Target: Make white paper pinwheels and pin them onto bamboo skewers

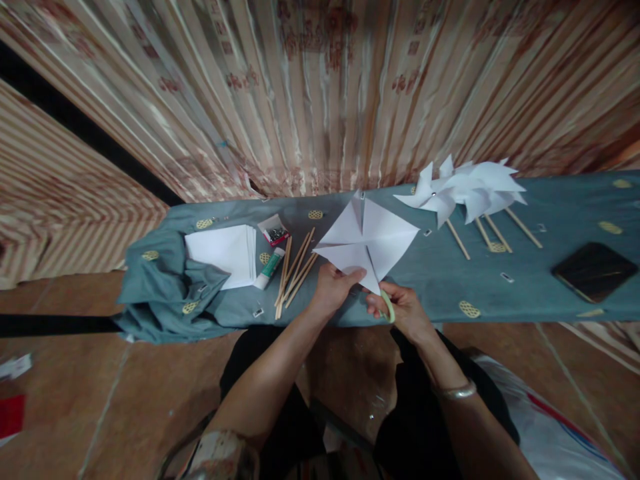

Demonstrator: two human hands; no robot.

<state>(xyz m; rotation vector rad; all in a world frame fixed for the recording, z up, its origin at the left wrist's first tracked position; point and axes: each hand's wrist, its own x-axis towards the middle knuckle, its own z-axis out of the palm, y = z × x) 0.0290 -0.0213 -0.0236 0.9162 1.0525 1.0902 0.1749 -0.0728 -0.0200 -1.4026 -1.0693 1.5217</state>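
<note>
A white square sheet of paper, creased and slit inward from its corners, is held over the table in front of me. My left hand pinches its near left part, thumb on top. In my right hand is a pair of scissors with pale green handles; the blades are mostly hidden by the paper at its near corner. Just left of the paper lie several wooden sticks, a green and white glue stick and a small open box of metal pins.
A stack of white paper lies on the left of the table, partly under a fold of the grey-green cloth. Several finished paper pinwheels on sticks lie at the back right. A dark phone rests far right. A pleated curtain hangs behind.
</note>
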